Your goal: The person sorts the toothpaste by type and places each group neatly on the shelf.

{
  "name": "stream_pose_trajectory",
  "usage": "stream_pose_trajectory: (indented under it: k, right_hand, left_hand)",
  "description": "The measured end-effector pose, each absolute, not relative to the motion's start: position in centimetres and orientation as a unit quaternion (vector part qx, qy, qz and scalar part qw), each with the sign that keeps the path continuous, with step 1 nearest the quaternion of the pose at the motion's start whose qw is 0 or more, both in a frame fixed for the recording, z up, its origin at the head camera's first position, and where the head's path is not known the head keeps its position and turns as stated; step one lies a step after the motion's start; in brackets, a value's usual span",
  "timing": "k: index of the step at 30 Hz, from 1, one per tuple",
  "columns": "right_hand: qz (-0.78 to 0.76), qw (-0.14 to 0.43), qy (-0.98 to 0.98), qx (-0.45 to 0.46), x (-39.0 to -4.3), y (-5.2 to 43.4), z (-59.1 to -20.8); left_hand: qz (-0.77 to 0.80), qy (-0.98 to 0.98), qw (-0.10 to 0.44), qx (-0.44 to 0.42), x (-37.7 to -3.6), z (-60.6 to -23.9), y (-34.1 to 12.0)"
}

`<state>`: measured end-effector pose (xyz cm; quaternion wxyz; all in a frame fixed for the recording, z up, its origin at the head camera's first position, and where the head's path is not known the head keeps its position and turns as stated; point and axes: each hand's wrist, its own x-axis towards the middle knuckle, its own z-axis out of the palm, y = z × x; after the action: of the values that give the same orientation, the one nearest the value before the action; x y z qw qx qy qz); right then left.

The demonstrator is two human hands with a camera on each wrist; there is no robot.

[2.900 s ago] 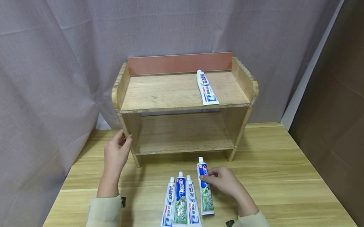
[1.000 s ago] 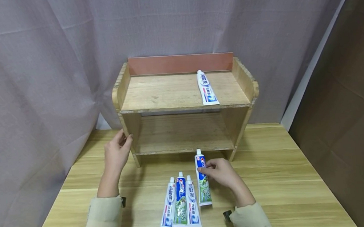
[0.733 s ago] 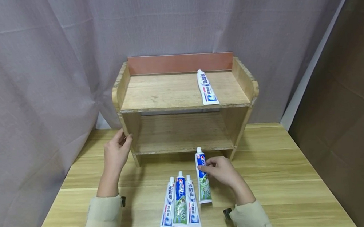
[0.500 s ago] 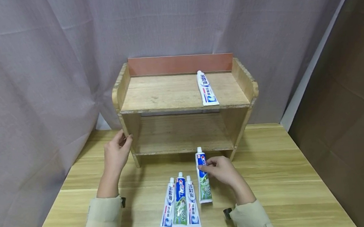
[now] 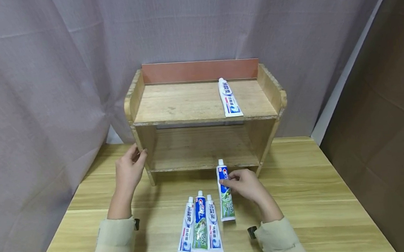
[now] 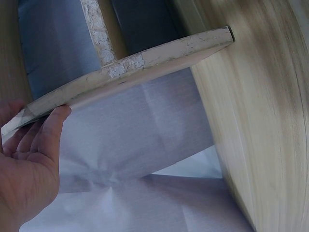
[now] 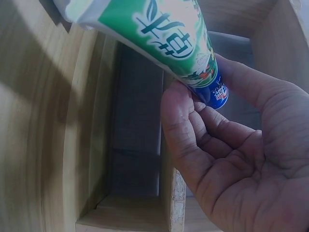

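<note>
My right hand pinches a blue and green toothpaste tube between thumb and fingers, cap end towards the shelf. In the right wrist view the tube slants across the fingers, its cap end hidden behind the thumb. My left hand grips the left side panel of the small wooden shelf. The left wrist view has that panel between the thumb and fingers. One white toothpaste tube lies on the top board, right of centre.
Left of the held tube, a second blue and green tube lies on the wooden table between two white tubes. Grey curtain hangs behind the shelf; a brown one hangs at right.
My right hand has carried the blue and green tube forward, nearer the shelf's lower board. The left hand, the shelf and the other tubes stay where they were.
</note>
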<state>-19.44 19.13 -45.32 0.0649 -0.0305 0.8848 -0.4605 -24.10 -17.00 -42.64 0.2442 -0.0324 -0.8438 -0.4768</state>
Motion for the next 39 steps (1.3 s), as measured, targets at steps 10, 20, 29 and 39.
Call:
stream_pose_trajectory:
  k: [10,20,29,39]
  right_hand:
    - [-0.459,0.066,0.885,-0.036,-19.7,19.0,-45.0]
    - [-0.453,0.065,0.888,-0.047,-20.2,18.9,-44.6]
    - [-0.455,0.07,0.886,-0.046,-20.9,19.2,-44.2]
    - [-0.43,0.06,0.899,-0.063,-21.9,19.5,-43.3]
  left_hand:
    - [-0.478,-0.843,0.246,-0.038,-24.1,-42.7,-17.0]
    - [-0.479,-0.843,0.241,-0.031,-24.2,-42.7,-17.0]
    - [-0.478,-0.843,0.247,-0.031,-24.2,-42.7,-17.0]
    - [-0.479,-0.844,0.239,-0.028,-24.1,-42.7,-17.0]
